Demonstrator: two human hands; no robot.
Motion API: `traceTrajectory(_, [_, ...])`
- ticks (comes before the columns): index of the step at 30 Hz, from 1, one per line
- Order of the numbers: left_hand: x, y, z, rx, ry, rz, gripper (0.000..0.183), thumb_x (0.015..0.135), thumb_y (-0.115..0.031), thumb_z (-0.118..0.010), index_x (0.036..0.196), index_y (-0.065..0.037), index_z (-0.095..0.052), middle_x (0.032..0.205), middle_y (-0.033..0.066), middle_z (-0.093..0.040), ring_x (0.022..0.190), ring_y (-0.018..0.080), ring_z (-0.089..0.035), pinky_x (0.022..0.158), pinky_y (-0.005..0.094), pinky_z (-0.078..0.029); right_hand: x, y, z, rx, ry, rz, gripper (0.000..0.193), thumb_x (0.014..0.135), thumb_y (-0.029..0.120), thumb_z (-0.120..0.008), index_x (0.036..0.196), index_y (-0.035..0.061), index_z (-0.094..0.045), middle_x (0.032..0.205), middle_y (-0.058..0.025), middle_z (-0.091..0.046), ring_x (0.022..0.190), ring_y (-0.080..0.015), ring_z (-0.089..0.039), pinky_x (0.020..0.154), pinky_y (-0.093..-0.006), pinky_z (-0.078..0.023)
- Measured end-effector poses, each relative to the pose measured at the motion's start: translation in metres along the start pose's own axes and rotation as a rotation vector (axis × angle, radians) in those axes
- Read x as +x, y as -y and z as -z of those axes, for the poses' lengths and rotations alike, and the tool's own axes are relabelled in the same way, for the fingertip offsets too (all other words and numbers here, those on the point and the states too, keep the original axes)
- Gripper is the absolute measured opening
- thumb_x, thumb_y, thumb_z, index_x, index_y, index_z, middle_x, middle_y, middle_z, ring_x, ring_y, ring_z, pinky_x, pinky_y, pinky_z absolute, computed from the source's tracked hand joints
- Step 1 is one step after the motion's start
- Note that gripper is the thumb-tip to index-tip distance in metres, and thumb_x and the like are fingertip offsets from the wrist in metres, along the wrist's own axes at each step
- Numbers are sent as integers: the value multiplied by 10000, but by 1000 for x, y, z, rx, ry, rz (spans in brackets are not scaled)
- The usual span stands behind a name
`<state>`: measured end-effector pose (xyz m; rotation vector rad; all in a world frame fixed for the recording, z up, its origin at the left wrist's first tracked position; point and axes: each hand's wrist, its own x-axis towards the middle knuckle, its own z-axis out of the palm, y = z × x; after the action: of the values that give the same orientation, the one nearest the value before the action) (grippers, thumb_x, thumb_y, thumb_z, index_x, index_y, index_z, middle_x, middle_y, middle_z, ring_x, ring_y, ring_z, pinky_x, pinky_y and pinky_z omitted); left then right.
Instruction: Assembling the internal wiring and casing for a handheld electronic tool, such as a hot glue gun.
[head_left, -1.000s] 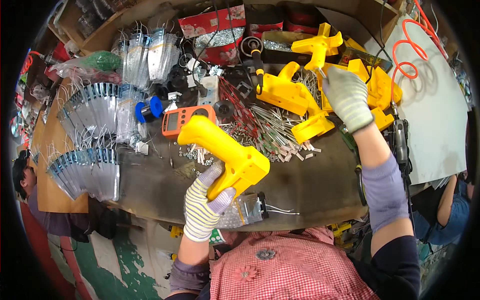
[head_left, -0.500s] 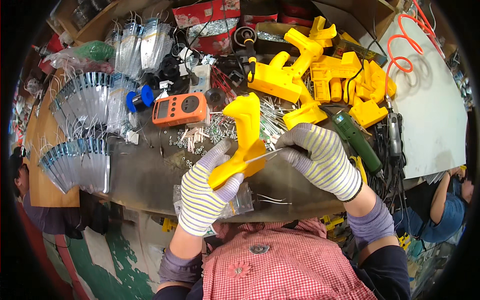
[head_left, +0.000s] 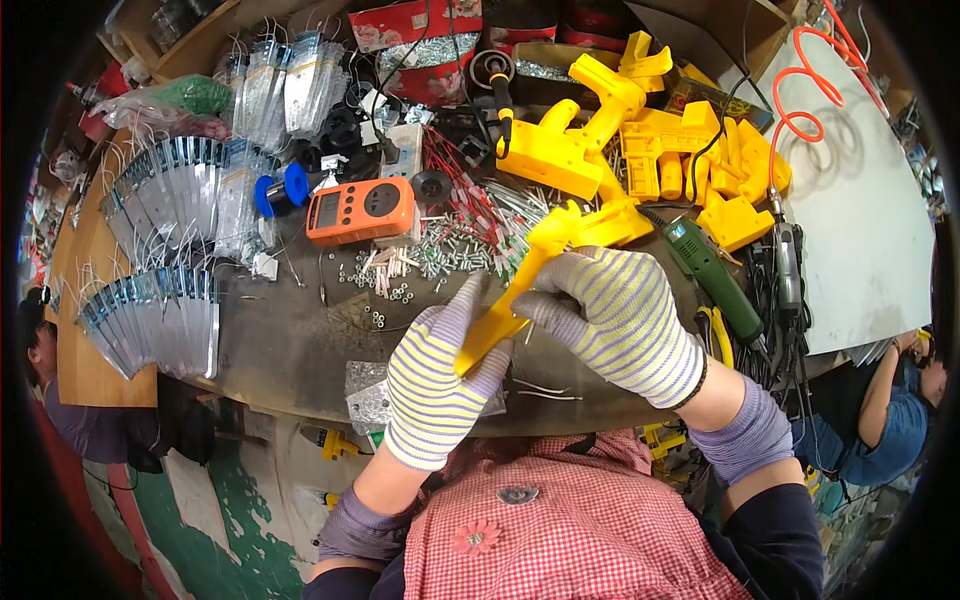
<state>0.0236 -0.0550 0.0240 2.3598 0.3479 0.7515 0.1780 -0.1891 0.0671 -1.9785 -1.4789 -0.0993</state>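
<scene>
A yellow plastic tool housing [head_left: 515,290], shaped like a power-tool handle, is tilted over the near part of the bench with its narrow edge toward me. My left hand [head_left: 435,375], in a striped glove, is closed round its lower end. Higher up, my right hand [head_left: 625,320], gloved alike, has its thumb and fingers closed against the housing's right side. A short pale tip, perhaps of a thin wire, shows below the right thumb; the rest is hidden. Beneath my hands lies a clear plastic bag [head_left: 367,392], with loose white wires [head_left: 548,394] nearby.
Behind my hands are loose screws [head_left: 455,245], an orange meter [head_left: 362,210] and a blue spool [head_left: 281,190]. More yellow housings [head_left: 550,160] are piled at the back right, near a green power tool [head_left: 712,275] and a coiled red hose [head_left: 800,85]. Metal strips with wires [head_left: 160,320] fan out at left.
The yellow housing has turned from upright to leaning right, edge toward me. My right hand has moved left against it, and the thin pale strip it pinched is now mostly hidden.
</scene>
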Motion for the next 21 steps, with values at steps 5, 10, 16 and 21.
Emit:
traceTrajectory(5, [-14,22,4,-371,-97,191,552,812,-58,-784,1331,-12,-603,1095,92,-731,960,152,-697,878,286,-541,-38,-25,-8,398,85,-266,198,858,240,-744,971,78,-725,800,-145,-676,754,-343,-666,699,-408,-530])
traceTrajectory(10, [-16,22,13,-257,-60,112,553,773,-19,-787,1299,-23,-617,1186,109,-701,1041,173,-683,915,302,-534,-70,-53,-18,-179,115,39,189,778,188,-735,958,134,-716,893,-64,-659,836,-280,-642,723,-401,-522])
traceTrajectory(16, [-20,26,3,-333,-96,151,600,775,-56,-803,1340,-13,-606,966,61,-717,853,120,-668,815,269,-536,-57,-49,-49,-472,179,92,300,767,146,-751,1059,136,-681,880,-41,-636,780,-217,-607,674,-350,-505])
traceTrajectory(21, [-21,19,6,-373,-71,195,651,775,-57,-804,1384,-9,-578,912,46,-708,793,101,-652,774,249,-531,-19,-12,-16,1063,-240,-622,505,862,-20,-643,1333,41,-470,879,-22,-584,734,-61,-571,666,-207,-489])
